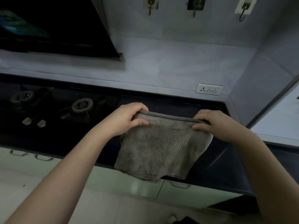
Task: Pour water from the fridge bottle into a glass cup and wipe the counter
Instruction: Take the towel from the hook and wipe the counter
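Note:
A grey woven cloth hangs stretched between my two hands above the dark counter. My left hand pinches its top left corner. My right hand pinches the top right corner. The cloth's dark-edged hem runs taut between the hands and the rest droops down past the counter's front edge. No bottle or glass cup is in view.
A gas hob with two burners and two knobs sits on the counter at left, under a black hood. A wall socket and three hooks are on the tiled wall. White cabinet doors lie below.

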`<action>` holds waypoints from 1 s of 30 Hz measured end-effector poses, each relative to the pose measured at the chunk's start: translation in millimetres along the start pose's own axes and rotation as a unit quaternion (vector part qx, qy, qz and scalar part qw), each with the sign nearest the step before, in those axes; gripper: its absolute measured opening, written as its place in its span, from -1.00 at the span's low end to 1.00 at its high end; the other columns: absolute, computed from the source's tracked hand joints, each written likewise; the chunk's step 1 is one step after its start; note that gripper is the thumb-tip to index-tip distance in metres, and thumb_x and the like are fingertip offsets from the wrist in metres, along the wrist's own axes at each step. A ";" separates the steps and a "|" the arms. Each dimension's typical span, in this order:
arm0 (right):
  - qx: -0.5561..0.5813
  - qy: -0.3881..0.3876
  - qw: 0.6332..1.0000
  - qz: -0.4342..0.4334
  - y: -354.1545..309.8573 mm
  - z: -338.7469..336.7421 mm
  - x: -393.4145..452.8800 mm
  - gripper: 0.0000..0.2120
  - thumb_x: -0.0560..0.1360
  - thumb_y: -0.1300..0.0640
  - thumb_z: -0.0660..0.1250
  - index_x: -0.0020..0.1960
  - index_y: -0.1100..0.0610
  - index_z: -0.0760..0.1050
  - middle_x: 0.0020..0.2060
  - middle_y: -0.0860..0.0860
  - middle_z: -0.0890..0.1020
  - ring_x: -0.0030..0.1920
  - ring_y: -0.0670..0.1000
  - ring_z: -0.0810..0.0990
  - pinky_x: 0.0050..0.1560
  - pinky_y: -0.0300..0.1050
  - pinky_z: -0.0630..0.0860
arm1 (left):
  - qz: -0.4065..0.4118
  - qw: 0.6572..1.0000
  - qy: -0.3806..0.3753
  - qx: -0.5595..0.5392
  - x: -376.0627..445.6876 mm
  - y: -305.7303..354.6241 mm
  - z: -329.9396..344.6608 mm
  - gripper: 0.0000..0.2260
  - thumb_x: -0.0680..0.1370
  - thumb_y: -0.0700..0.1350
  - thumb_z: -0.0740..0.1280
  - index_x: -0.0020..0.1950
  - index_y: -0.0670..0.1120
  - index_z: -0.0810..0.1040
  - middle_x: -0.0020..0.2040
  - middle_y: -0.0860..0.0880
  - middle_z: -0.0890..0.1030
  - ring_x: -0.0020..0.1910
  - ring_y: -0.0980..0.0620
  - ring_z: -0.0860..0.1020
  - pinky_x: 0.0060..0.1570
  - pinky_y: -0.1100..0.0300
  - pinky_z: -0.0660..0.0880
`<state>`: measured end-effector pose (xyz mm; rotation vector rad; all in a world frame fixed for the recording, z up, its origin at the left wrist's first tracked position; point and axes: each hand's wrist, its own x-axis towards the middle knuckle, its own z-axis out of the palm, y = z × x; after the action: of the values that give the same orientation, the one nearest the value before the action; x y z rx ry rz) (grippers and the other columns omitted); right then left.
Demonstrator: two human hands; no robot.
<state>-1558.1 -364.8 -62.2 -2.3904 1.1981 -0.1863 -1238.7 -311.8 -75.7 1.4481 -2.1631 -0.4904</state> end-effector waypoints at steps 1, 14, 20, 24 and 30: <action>0.001 0.005 1.000 0.001 1.9 -1.5 6.1 -0.94 0.55 0.01 0.33 -0.04 -0.14 0.56 -0.06 -0.19 0.55 -0.03 -0.19 0.49 -0.01 -0.32 0.38 | 0.001 1.000 -0.012 0.004 3.1 -5.8 -1.7 -0.78 0.48 0.00 0.45 0.10 0.04 0.56 -0.01 0.16 0.54 -0.02 0.24 0.50 -0.02 0.40 0.39; -0.050 0.168 0.984 0.041 79.9 -39.7 136.4 -0.81 0.57 0.15 0.33 0.13 0.17 0.62 0.02 0.06 0.63 0.07 0.07 0.54 -0.01 -0.27 0.26 | 0.055 0.988 0.010 0.146 159.4 -75.8 -38.5 -0.84 0.45 -0.20 0.49 0.00 -0.19 0.64 -0.06 -0.17 0.60 -0.03 -0.14 0.56 -0.03 0.10 0.40; -0.136 0.235 0.962 0.000 111.8 -70.1 201.4 -0.79 0.58 0.23 0.28 0.17 0.25 0.59 0.06 0.22 0.64 0.08 0.24 0.54 0.13 -0.01 0.39 | 0.043 0.979 0.107 0.170 242.4 -107.8 -51.0 -0.84 0.47 -0.19 0.46 0.02 -0.22 0.64 -0.03 -0.23 0.61 -0.01 -0.20 0.57 -0.02 0.06 0.43; -0.266 0.234 0.935 0.013 122.9 -72.6 229.3 -0.67 0.49 0.31 0.14 0.14 0.25 0.60 -0.01 0.27 0.62 -0.01 0.31 0.50 0.04 0.10 0.39 | 0.065 0.971 0.138 0.184 269.4 -131.4 -41.7 -0.87 0.50 -0.19 0.40 0.01 -0.21 0.63 -0.02 -0.21 0.60 -0.01 -0.18 0.56 -0.03 0.09 0.42; -0.375 0.132 0.913 0.090 122.3 -25.1 243.9 -0.61 0.41 0.30 0.44 0.22 0.09 0.56 0.00 0.18 0.62 -0.04 0.25 0.57 -0.09 -0.02 0.45 | 0.097 0.975 0.083 0.180 253.0 -191.5 5.9 -0.85 0.50 -0.12 0.41 -0.06 -0.20 0.63 -0.13 -0.19 0.62 -0.11 -0.21 0.55 -0.04 -0.02 0.47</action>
<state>-1505.4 -628.3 -115.6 -2.9312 1.8749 0.0260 -1178.7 -617.7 -134.9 1.3755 -2.3064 0.0963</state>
